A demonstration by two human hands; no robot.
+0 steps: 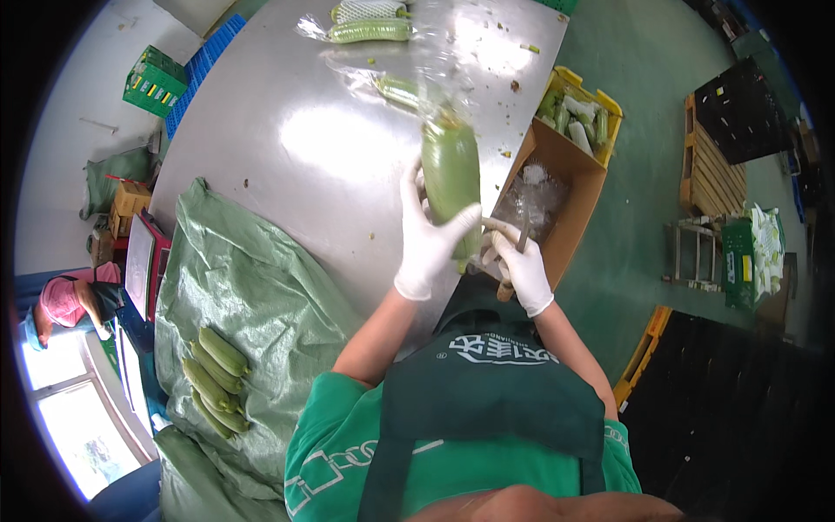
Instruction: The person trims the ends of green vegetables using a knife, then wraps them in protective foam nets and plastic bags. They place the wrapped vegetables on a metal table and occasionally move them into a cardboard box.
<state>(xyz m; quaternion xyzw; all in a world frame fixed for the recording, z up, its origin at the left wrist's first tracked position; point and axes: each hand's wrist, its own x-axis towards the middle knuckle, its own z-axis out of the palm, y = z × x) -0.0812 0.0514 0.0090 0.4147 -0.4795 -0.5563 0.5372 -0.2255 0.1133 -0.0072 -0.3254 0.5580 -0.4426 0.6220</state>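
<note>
My left hand [430,235], in a white glove, is wrapped around a large pale green zucchini [452,165]. It is held lengthwise over the table's near edge, and clear plastic film shows at its far end. My right hand [524,271], also gloved, is closed on a knife [505,288] with a brownish handle; its blade points up and away. The right fingertips are close to the zucchini's near end; whether they touch it I cannot tell. Beyond, a zucchini in clear film [370,32] lies by one in a white foam net [365,11], and another bagged zucchini [398,90] is nearer.
A cardboard box [581,187] with clear plastic inside stands right of the metal table [261,113], before a yellow crate [616,117] of zucchini. Several zucchini [213,378] lie on a green woven sheet [261,296] at left. Another person [70,300] is at far left.
</note>
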